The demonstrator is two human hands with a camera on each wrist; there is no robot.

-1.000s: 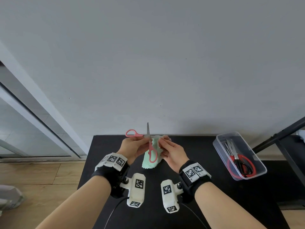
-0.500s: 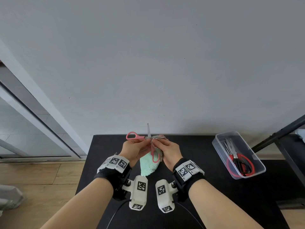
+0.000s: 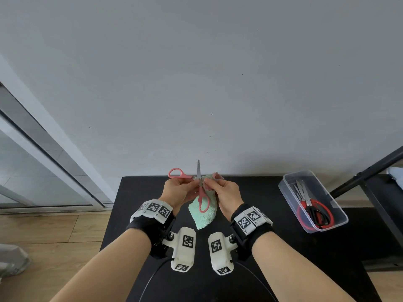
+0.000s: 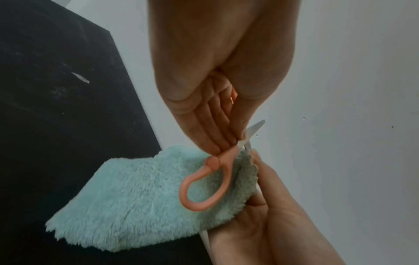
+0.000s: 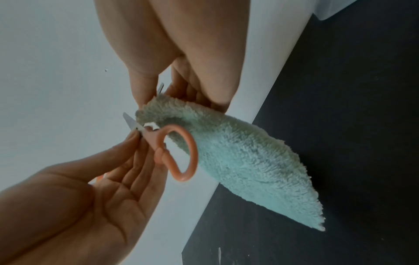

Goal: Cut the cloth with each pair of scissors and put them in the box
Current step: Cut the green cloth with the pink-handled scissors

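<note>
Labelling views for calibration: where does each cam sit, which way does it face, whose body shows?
Head: on the head, looking forward and down at the table; both forearms, left hand and right hand show.
Left wrist: looks along the left hand at the pink scissors.
Right wrist: looks along the right hand at the green cloth.
All three share scissors and cloth.

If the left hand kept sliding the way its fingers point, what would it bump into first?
Probably the right hand: the left hand points across at it, with only the pink scissors and green cloth pinched between them. Depth is hard to judge.

Pink scissors [image 3: 201,190] spread wide, against hanging mint cloth [image 3: 205,211]; clear box [image 3: 290,192] right.
</note>
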